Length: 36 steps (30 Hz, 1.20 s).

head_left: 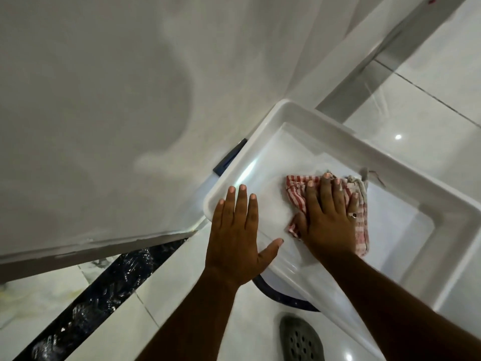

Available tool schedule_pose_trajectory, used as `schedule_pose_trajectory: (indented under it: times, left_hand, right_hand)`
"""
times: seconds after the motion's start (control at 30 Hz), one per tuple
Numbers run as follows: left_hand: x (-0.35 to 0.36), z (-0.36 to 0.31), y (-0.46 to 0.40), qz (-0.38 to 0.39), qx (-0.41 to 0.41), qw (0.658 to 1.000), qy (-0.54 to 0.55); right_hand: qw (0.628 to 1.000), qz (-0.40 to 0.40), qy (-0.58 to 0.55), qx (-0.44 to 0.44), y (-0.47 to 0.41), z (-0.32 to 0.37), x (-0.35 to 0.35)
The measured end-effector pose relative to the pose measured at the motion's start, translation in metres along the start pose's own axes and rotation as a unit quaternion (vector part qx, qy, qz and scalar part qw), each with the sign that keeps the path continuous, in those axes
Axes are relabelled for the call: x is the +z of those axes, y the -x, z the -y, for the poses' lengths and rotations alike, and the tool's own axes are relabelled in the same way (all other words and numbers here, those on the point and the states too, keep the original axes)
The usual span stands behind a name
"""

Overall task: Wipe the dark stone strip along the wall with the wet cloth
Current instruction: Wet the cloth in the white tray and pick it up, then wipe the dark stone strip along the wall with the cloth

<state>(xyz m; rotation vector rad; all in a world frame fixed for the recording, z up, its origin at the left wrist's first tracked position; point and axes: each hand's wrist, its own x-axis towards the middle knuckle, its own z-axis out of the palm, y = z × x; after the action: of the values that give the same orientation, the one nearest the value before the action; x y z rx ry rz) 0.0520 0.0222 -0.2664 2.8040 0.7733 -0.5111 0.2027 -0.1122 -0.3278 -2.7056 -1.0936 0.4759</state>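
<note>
A white plastic tub (pixel 390 162) holding water sits at centre right. Inside it lies a red-and-white striped cloth (pixel 360 225), with my right hand (pixel 329 217) pressed flat on top of it, fingers spread. My left hand (pixel 238 235) rests flat on the tub's near left corner, holding nothing. The dark stone strip (pixel 104 290) runs diagonally across the pale floor at lower left, below the wall, with white smears on its surface.
A white wall (pixel 104 100) fills the upper left, its base meeting the floor near the strip. A blue-rimmed object (pixel 283 298) sits under the tub. A grey perforated sandal (pixel 302 340) shows at the bottom. Glossy pale floor tiles (pixel 429 87) spread to the right.
</note>
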Motion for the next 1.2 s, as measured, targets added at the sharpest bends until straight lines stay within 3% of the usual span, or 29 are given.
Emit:
schedule_pose_trajectory:
  times: [0.23, 0.33, 0.47, 0.57, 0.73, 0.87, 0.97, 1.2]
  left_hand:
    - [-0.005, 0.001, 0.003, -0.001, -0.002, 1.000, -0.015]
    - [-0.015, 0.005, 0.020, -0.002, -0.006, 1.000, 0.003]
    - [-0.031, 0.024, 0.067, -0.012, -0.021, 0.999, 0.037]
    - [-0.038, 0.049, 0.119, -0.023, -0.026, 0.998, 0.049]
    - [-0.039, 0.106, 0.218, -0.039, -0.075, 0.994, 0.067]
    - [-0.030, 0.163, 0.302, -0.050, -0.132, 0.987, 0.082]
    - [-0.008, 0.207, 0.353, -0.019, -0.186, 0.978, 0.086]
    - [0.082, 0.270, 0.400, 0.023, -0.270, 0.954, 0.126]
  right_hand:
    - [1.000, 0.008, -0.029, -0.004, 0.000, 0.000, -0.016]
    - [0.990, -0.009, -0.132, 0.040, 0.010, 0.011, -0.039]
    - [0.952, -0.058, -0.287, 0.088, 0.037, 0.055, -0.077]
    - [0.939, -0.107, -0.325, 0.037, 0.058, 0.095, -0.101]
    - [0.927, -0.111, -0.359, -0.021, 0.118, 0.177, -0.117]
    - [0.921, -0.099, -0.372, -0.054, 0.174, 0.242, -0.097]
    - [0.914, -0.033, -0.394, -0.091, 0.197, 0.287, -0.060]
    - [0.944, 0.068, -0.322, -0.033, 0.185, 0.342, 0.067]
